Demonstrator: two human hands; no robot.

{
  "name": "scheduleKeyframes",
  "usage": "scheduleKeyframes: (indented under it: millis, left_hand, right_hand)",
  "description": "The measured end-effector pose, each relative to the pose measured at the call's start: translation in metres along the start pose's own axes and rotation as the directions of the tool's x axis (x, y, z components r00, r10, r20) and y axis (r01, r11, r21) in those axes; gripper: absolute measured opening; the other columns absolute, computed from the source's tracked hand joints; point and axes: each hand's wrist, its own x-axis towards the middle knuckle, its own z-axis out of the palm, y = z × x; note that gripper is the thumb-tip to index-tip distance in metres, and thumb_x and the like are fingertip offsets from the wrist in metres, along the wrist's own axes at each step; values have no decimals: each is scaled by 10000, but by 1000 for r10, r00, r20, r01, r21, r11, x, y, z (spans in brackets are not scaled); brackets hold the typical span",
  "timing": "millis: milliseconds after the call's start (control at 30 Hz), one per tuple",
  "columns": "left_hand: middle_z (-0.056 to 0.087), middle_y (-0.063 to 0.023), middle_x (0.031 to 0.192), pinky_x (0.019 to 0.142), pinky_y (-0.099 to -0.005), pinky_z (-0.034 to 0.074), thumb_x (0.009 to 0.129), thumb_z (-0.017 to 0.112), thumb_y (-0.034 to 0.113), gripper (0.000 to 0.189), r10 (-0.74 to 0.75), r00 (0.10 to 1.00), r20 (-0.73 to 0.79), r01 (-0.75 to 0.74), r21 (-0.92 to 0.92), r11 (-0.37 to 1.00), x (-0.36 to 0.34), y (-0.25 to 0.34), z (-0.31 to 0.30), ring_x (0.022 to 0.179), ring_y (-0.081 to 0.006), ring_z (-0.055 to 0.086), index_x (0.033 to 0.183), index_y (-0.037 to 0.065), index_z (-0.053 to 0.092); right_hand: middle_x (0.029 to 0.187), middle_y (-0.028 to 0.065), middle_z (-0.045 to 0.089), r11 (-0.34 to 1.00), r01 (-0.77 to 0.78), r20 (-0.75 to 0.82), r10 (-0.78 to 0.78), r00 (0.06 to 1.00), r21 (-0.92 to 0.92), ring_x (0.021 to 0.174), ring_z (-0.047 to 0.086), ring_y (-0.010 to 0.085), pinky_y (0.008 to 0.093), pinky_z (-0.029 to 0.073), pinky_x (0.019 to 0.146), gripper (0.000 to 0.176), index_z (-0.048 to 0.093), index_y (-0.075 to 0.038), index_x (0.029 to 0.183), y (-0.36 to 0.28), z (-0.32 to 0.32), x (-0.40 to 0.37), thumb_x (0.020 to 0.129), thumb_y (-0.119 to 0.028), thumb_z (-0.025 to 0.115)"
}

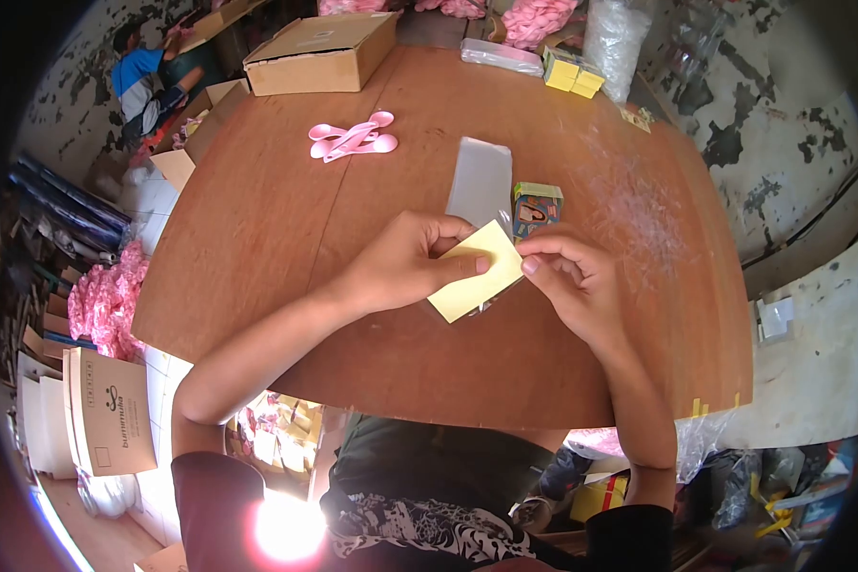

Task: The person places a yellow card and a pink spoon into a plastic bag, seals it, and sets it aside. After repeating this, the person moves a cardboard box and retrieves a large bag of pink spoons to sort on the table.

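A pale yellow card-like piece [475,275], perhaps the face of a thin box, is held tilted above the table. My left hand [405,262] grips it, thumb flat on its face and fingers behind. My right hand [574,281] pinches at its right corner; whether it grips the card or the film there is hard to tell. Bits of clear plastic film show at its top and bottom edges. Just beyond lie a stack of clear plastic sleeves [480,179] and a small printed box [536,208] with a yellow-green top.
Pink spoons [353,137] lie crossed at the left. A cardboard box [322,55], yellow boxes [573,73] and a clear plastic bag [615,43] stand at the back. Film scraps [639,210] litter the right side. Another person [141,81] is at the far left.
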Motion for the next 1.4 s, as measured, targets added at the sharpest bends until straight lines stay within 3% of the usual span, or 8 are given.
scheduleKeyframes:
  millis: [233,733,800,867,1000,1100,1333,1400]
  left_hand:
    - [672,-34,805,591,-231,425,905,659,188,247,-18,1000,14,12,365,931,14,29,8,687,-14,513,1064,0,671]
    - [694,-156,1036,802,-304,513,885,670,204,365,138,986,92,-164,421,892,9,16,23,881,-162,663,1177,-9,618]
    - [680,-168,1054,785,-358,523,821,731,233,499,451,882,139,-448,545,708,-1,9,21,866,-236,681,1230,-1,567]
    - [684,-156,1041,777,-371,525,808,738,196,471,310,942,126,-329,519,789,-13,8,14,876,-242,682,1204,4,570]
    - [694,-109,984,749,-328,522,806,734,156,416,21,990,142,-86,471,878,-23,-7,-8,836,-190,672,1168,15,584]
    - [655,2,880,678,-250,491,823,727,133,401,33,914,405,-49,29,998,-22,-20,-18,748,-71,593,1184,29,588]
    - [651,-3,896,638,-225,481,832,730,134,473,102,851,516,-21,-161,987,-22,-32,-23,749,-38,583,1249,9,542]
    - [652,-13,987,776,-259,469,818,741,172,428,4,851,525,93,-159,983,-26,-27,-28,881,-71,556,1192,26,591]
  right_hand:
    - [977,56,620,999,-13,87,10,996,33,823,600,109,235,499,691,137,683,-9,990,6,-8,1,863,-55,663]
    - [865,53,627,980,-194,378,169,910,31,778,618,108,277,535,725,145,648,29,1003,11,-4,-10,886,-57,648]
    - [871,68,648,977,-213,336,194,922,22,772,612,95,263,530,701,149,654,36,1005,7,3,-6,891,-59,643]
    - [863,72,665,985,-114,344,153,926,-130,754,615,92,248,519,679,144,663,41,993,12,-5,-5,897,-64,638]
    - [800,64,663,964,-258,256,234,938,64,699,602,92,227,488,622,154,673,38,973,17,-15,13,896,-93,646]
    - [804,56,673,977,-211,-51,210,976,-9,678,597,90,230,480,610,159,677,33,965,38,-6,49,891,-105,652]
    - [862,85,665,768,353,295,-222,930,-534,786,635,251,348,501,692,128,687,-42,923,53,91,136,807,-89,663]
    - [896,86,666,687,433,326,-290,900,-584,851,627,288,381,501,738,137,686,-50,926,70,113,169,795,-73,654]
